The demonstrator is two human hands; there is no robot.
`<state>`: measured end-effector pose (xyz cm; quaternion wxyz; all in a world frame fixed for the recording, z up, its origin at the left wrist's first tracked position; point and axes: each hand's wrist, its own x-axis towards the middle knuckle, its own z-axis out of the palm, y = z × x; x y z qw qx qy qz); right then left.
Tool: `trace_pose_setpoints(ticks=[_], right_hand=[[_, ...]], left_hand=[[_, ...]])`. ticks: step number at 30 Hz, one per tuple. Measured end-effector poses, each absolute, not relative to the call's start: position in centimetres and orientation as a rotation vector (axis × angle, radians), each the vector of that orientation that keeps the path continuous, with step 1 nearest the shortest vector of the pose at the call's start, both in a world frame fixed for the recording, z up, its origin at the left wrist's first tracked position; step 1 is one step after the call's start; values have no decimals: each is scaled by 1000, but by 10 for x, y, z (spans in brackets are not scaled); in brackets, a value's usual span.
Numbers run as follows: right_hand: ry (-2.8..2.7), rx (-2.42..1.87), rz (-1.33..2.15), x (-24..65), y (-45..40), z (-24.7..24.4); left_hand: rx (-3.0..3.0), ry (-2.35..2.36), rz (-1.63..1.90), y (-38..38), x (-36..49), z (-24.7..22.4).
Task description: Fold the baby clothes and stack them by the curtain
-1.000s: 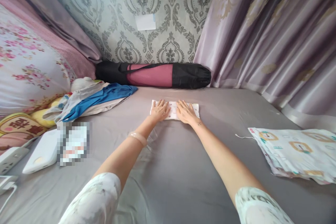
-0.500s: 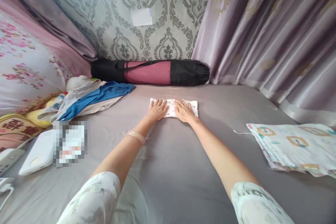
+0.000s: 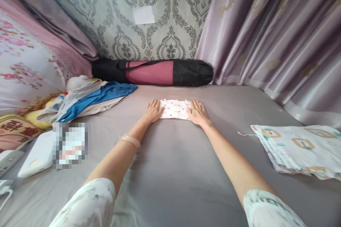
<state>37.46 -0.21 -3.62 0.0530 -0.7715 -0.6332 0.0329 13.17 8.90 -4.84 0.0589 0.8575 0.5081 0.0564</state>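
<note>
A small folded white cloth (image 3: 175,109) with a fine print lies flat on the grey bed sheet (image 3: 170,170), in the middle of the view. At its left end rests my left hand (image 3: 153,111), palm down with the fingers spread. My right hand (image 3: 197,112) lies flat over the cloth's right end, its fingers also stretched out. Neither hand grips anything.
A black and pink rolled bag (image 3: 149,72) lies along the wall. Blue and grey clothes (image 3: 98,97) are heaped at the left. Nearer are a white box (image 3: 38,154) and a power strip (image 3: 9,159). Folded printed cloths (image 3: 301,149) lie at the right.
Both hands have slid outward, my left hand to the left and my right hand to the right, uncovering more of the folded cloth between them.
</note>
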Motion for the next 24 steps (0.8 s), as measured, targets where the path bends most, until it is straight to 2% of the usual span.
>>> trace_pose_setpoints(ticks=[12,17,24], right_hand=[[-1920,-2350,190,376,1,-36],[-1945,-2268,53,371,0,-26],[-1976,-2290,58,371,6,-44]], left_hand=[[2565,1510,255,85,127,-47],[2654,1467,289,70,120,-43],[2657,1453,316,67,117,-46]])
